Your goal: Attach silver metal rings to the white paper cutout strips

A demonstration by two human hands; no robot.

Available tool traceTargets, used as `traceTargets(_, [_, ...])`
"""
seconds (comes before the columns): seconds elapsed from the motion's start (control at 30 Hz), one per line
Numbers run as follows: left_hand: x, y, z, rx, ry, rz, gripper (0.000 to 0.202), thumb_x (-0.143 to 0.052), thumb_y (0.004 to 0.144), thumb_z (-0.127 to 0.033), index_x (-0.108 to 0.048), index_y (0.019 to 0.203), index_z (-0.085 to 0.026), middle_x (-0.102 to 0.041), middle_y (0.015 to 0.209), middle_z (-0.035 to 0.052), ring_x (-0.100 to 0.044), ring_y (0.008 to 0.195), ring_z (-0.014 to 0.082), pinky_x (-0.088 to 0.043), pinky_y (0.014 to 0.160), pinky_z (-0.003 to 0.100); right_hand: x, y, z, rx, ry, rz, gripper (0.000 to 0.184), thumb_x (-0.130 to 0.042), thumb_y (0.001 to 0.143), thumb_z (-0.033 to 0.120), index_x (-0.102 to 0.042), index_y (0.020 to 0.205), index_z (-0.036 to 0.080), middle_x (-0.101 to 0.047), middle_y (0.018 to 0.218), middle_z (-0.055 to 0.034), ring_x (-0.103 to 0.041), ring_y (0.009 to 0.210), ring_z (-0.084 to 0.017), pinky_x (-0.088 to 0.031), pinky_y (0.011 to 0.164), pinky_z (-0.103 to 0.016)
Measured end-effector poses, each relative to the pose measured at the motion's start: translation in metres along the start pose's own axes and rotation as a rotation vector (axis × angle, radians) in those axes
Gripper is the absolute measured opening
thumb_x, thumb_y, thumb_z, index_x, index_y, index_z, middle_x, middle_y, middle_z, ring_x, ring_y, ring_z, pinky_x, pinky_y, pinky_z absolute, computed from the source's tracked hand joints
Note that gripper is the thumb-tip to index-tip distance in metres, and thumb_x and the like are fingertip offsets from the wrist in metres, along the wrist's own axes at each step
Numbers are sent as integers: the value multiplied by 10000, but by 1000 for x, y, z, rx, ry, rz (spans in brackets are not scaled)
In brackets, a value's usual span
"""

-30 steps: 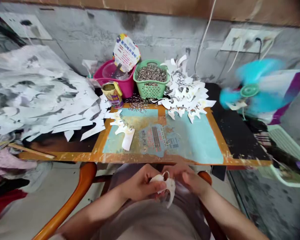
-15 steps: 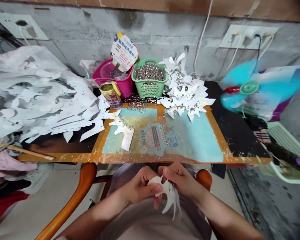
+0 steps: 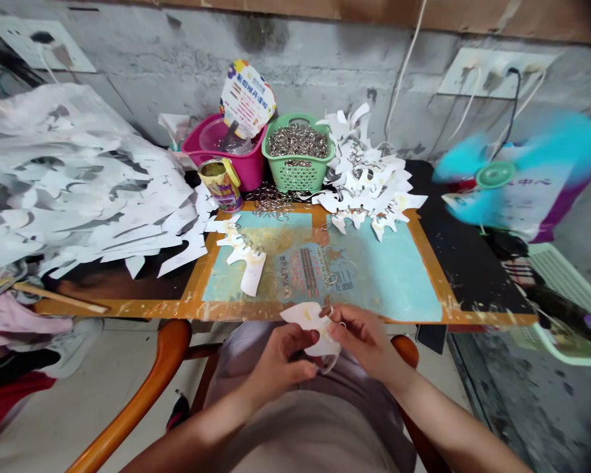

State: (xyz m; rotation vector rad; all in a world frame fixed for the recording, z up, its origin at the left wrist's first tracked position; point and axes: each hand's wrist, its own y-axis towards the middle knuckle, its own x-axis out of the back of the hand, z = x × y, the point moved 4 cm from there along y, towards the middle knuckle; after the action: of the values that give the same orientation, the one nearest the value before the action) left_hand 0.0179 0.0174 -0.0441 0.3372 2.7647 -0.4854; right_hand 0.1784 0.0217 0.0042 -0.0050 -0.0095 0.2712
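Note:
Over my lap, at the table's front edge, I hold a white cut-out piece [image 3: 303, 316] with yellowish glue-like marks and small metal rings on it. My left hand [image 3: 285, 355] has its fingers and thumb about the lower left of the piece. My right hand [image 3: 359, 335] pinches its right edge, close to a ring. Ahead on the blue mat [image 3: 398, 276] lies another white cut-out with rings [image 3: 249, 263]. One loose metal ring [image 3: 330, 279] rests near the mat's middle. My left fingertips are partly hidden behind the piece.
A large heap of white cut-outs [image 3: 79, 190] fills the left. At the back stand a tin [image 3: 221, 187], a pink basket [image 3: 251, 167] and a green basket [image 3: 295, 172] of metal rings. Ringed cut-outs [image 3: 369, 184] pile up beside it. A blue fan [image 3: 496, 174] spins at right.
The white piece has risen toward the table edge and turned, its pointed end now up and left. My left fingers have shifted lower on it; my right hand has moved slightly up and right.

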Motion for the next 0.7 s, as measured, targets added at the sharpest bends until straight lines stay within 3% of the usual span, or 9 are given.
traceTargets(0.07, [-6, -3, -2, 1, 73, -68, 556, -880, 490, -602, -616, 722, -172, -625, 696, 8, -610, 646, 171, -528, 557, 272, -1, 1, 1, 20, -84, -24, 311, -569, 944, 442, -567, 756, 194, -550, 758, -7, -498, 723, -141, -388, 641, -248])
traceTargets(0.13, [-15, -2, -8, -15, 151, -30, 467, -787, 675, -578, -581, 656, -160, -561, 618, -11, -556, 558, 129, -494, 521, 240, 2, 3, 5, 23, -126, 10, 306, -556, 949, 457, -625, 810, 193, -595, 799, -25, -544, 775, -158, -419, 674, -256])
traceTargets(0.2, [-20, 0, -17, -56, 197, 15, 449, -701, 785, -553, -559, 634, -155, -525, 583, -19, -517, 526, 108, -459, 502, 216, 8, 6, 11, 2, -80, 75, 324, -540, 951, 495, -651, 1033, 202, -631, 871, -39, -577, 818, -171, -450, 725, -273])
traceTargets(0.27, [-21, 1, -23, -102, 206, 0, 460, -673, 812, -549, -526, 619, -159, -497, 561, -30, -482, 516, 91, -420, 484, 192, 15, 8, 17, -34, -37, 122, 420, -519, 957, 519, -572, 1240, 214, -652, 932, -46, -597, 854, -179, -463, 769, -289])
traceTargets(0.3, [-20, 1, -25, -112, 203, -25, 478, -674, 807, -558, -500, 604, -162, -474, 546, -39, -455, 503, 81, -398, 470, 182, 18, 10, 19, -48, -69, 140, 409, -518, 959, 515, -577, 1227, 212, -654, 932, -45, -598, 864, -180, -460, 777, -289])
traceTargets(0.37, [-18, 1, -24, -115, 176, -71, 520, -696, 771, -591, -460, 580, -169, -446, 531, -52, -421, 484, 69, -381, 455, 175, 21, 11, 20, -52, -217, 172, 308, -539, 957, 481, -645, 994, 194, -638, 876, -35, -580, 847, -172, -440, 758, -272])
traceTargets(0.47, [-16, 3, -20, -109, 47, -104, 545, -768, 642, -659, -512, 647, -178, -548, 604, -37, -477, 486, 81, -453, 484, 212, 19, 13, 17, -15, -353, 205, 333, -567, 949, 439, -596, 748, 175, -583, 793, -15, -530, 769, -145, -401, 701, -253])
traceTargets(0.53, [-17, 5, -19, -75, -3, -69, 544, -792, 609, -661, -552, 683, -178, -582, 621, -25, -497, 460, 88, -467, 468, 230, 17, 13, 15, -4, -348, 219, 319, -560, 954, 424, -583, 756, 176, -571, 798, -12, -514, 747, -137, -388, 686, -254])
traceTargets(0.7, [-23, 8, -30, 32, 63, 32, 468, -752, 747, -557, -609, 634, -126, -523, 518, -24, -423, 400, 51, -360, 382, 166, 13, 10, 14, 30, -196, 306, 365, -554, 943, 492, -581, 763, 175, -553, 778, -13, -486, 735, -141, -402, 695, -268])
